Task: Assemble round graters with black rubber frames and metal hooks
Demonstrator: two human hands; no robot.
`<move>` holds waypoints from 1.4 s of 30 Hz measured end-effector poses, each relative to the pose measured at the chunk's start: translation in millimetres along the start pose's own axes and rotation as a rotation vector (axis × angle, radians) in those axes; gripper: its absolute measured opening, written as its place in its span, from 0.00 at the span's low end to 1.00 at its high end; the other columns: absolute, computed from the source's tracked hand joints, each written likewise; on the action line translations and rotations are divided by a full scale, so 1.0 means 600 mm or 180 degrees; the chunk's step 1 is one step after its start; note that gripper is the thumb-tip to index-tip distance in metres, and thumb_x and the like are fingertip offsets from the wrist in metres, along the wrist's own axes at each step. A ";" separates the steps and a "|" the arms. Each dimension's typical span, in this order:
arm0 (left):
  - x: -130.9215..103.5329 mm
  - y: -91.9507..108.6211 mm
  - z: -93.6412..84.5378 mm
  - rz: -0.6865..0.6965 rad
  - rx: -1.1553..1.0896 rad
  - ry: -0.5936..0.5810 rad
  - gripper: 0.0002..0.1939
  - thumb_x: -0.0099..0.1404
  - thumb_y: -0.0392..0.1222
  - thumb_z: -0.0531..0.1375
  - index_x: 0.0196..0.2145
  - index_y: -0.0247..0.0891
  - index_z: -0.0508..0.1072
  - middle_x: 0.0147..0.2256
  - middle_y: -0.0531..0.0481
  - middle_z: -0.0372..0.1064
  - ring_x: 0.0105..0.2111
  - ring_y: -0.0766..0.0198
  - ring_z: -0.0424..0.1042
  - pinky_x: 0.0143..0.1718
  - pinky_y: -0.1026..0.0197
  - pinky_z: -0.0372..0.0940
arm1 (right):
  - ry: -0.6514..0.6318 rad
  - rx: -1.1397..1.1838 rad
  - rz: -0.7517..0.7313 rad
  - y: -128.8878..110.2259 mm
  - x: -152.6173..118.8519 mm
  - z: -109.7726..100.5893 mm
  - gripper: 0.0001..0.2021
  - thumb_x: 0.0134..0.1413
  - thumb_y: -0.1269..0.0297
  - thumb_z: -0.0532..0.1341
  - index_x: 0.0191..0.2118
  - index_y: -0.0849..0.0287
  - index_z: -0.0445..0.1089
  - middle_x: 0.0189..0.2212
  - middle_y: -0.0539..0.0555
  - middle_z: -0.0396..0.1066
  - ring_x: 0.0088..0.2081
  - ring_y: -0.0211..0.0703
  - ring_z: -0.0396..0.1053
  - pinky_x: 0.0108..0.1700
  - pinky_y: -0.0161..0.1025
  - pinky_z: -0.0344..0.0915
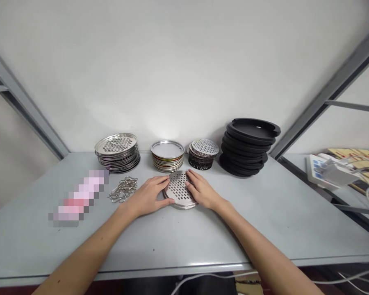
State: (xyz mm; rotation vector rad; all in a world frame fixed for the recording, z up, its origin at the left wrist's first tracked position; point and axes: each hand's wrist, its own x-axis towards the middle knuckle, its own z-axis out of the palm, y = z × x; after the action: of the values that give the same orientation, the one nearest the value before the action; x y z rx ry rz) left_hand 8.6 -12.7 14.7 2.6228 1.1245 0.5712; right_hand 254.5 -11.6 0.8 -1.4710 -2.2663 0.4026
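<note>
A round metal plate with slotted holes lies on top of other thin metal discs in the middle of the grey table. My left hand grips its left edge, thumb at the near side and fingers at the far side. On the right side, my right hand rests with its fingers over the rim and part of the slotted face. Both hands touch the small stack from opposite sides. Just behind it are a stack of shallow round metal trays and a stack of smaller perforated discs.
Larger slotted metal plates stand stacked at the back left, black round trays at the back right. Metal hooks lie left of my left hand, beside a pixelated item. A power strip with cables sits beyond the right frame.
</note>
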 end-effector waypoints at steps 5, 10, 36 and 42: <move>0.004 -0.004 0.007 -0.0016 0.0063 -0.0047 0.39 0.57 0.63 0.60 0.58 0.35 0.65 0.59 0.38 0.61 0.59 0.48 0.59 0.59 0.47 0.57 | -0.0266 -0.0571 0.0240 -0.020 -0.005 0.005 0.34 0.64 0.48 0.43 0.67 0.68 0.46 0.67 0.63 0.42 0.68 0.59 0.37 0.66 0.58 0.38; 0.002 -0.002 0.008 -0.0006 0.0181 -0.0030 0.37 0.58 0.63 0.60 0.57 0.36 0.66 0.59 0.39 0.61 0.60 0.47 0.59 0.58 0.46 0.57 | -0.0409 -0.0827 0.0231 -0.030 -0.005 -0.002 0.33 0.64 0.50 0.43 0.67 0.69 0.45 0.67 0.64 0.41 0.68 0.61 0.36 0.66 0.56 0.41; 0.013 -0.007 -0.014 -0.0429 -0.1289 0.0932 0.23 0.67 0.54 0.54 0.49 0.35 0.73 0.45 0.44 0.74 0.46 0.53 0.72 0.49 0.55 0.65 | 0.0490 0.1947 -0.0280 0.003 0.005 -0.051 0.17 0.51 0.57 0.64 0.45 0.60 0.73 0.39 0.54 0.75 0.41 0.47 0.70 0.48 0.44 0.65; 0.015 0.005 -0.025 -0.0401 -0.1515 0.0827 0.15 0.64 0.49 0.58 0.41 0.36 0.74 0.35 0.49 0.74 0.37 0.59 0.71 0.41 0.60 0.65 | 0.0475 0.2119 -0.0368 0.000 0.005 -0.053 0.10 0.48 0.57 0.65 0.32 0.60 0.73 0.27 0.49 0.69 0.33 0.41 0.65 0.40 0.37 0.62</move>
State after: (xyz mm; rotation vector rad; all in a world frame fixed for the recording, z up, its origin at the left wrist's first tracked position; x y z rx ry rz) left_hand 9.7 -7.6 31.5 2.0997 1.0533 1.0307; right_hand 268.6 -8.1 29.0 -0.9828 -1.8256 0.8745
